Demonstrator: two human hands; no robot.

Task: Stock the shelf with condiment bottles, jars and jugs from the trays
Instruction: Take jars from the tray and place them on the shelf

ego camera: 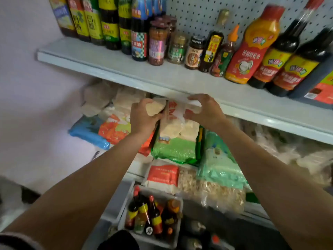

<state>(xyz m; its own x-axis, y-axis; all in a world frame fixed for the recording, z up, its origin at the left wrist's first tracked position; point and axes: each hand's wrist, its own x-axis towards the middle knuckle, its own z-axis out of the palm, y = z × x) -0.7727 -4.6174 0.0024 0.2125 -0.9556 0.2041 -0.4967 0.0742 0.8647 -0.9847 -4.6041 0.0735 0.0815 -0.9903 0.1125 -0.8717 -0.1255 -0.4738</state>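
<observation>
Both hands' grip pinches a clear packet (177,121) of pale pieces; dark red-capped bottles (144,213) fill the tray (175,237)

A pale, plain wall (27,83) fills the left of the frame. At upper right, a white pegboard panel (194,13) dotted with holes backs the shelving. The light is dim and cool, and the lower right corner lies in dark shadow.
</observation>
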